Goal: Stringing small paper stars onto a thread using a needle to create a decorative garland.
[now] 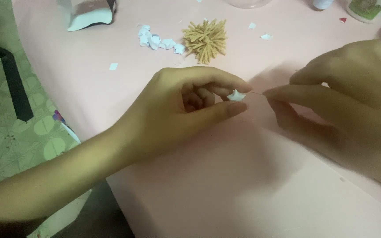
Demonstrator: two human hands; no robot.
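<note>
Head view: a small white curled paper piece (pixel 236 95) is pinched between thumb and forefinger of the left hand (pixel 186 105), above the pale pink table (pixel 225 194). A thin pin or wire (pixel 257 92), hardly visible, is gripped by the closed fingertips of the right hand (pixel 345 97) and touches the paper. For a good result, it seems the paper should be kept still and the pin guided straight. More white paper curls (pixel 157 41) and a tan fringed paper pompom (pixel 205 40) lie further away. Containers at the far edge are cut off; their contents cannot be told.
</note>
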